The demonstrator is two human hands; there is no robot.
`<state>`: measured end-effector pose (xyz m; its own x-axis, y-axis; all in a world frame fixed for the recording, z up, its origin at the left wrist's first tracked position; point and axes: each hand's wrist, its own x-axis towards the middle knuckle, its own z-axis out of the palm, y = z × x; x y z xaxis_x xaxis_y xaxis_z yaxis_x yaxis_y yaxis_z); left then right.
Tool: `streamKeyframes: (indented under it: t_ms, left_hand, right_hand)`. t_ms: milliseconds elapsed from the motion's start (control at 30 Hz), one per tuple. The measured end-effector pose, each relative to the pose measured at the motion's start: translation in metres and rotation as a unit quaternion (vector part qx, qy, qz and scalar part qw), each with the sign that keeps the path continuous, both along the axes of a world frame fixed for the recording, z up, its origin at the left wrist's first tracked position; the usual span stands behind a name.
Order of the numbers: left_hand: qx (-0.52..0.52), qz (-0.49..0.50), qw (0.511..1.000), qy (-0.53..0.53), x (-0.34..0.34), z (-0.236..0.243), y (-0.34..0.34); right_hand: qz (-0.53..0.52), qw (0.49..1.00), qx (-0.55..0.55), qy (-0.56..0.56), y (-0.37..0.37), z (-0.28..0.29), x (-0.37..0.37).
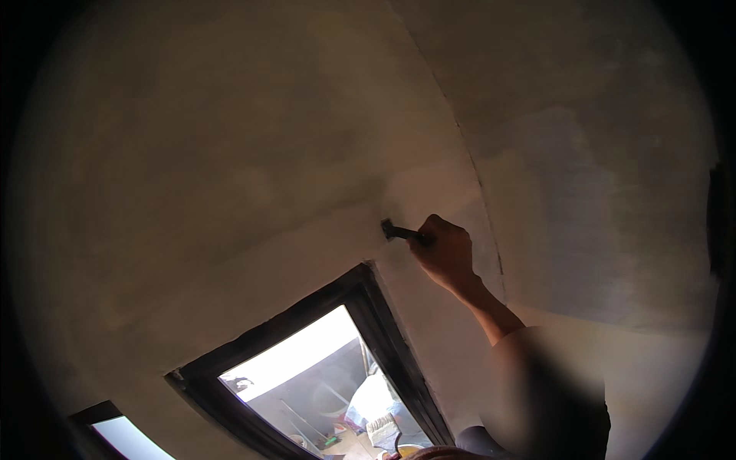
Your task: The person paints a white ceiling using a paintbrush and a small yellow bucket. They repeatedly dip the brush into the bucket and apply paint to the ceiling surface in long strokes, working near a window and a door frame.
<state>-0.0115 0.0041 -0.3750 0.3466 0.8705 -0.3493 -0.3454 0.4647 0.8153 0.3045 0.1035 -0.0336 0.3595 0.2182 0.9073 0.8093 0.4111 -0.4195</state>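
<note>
Within right fingers (435, 225), dark tool (389, 229)

Your single view looks from the left side of your head, through a wide fisheye whose dark rim rounds the corners. It faces the wall (253, 176) near at hand, tilted, with your right hand (445, 249) right of centre and the window (314, 376) slanting at lower left.

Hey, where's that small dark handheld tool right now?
In the head view, the small dark tool is just right of centre, held in the right hand, slightly above the top corner of the dark window frame.
</note>
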Motion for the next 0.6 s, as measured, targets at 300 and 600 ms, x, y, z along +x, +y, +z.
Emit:
streamKeyframes:
  t_ms: [300, 600]
  left_hand:
    - [-0.015, 0.032, 0.999, -0.02, -0.004, 0.005, -0.003]
    - [-0.046, 0.029, 0.997, -0.053, -0.013, -0.02, -0.008]
  right_hand:
    - [-0.003, 0.999, 0.051, -0.012, 0.009, -0.002, -0.001]
    - [0.019, 0.999, 0.026, -0.009, 0.008, -0.003, 0.001]
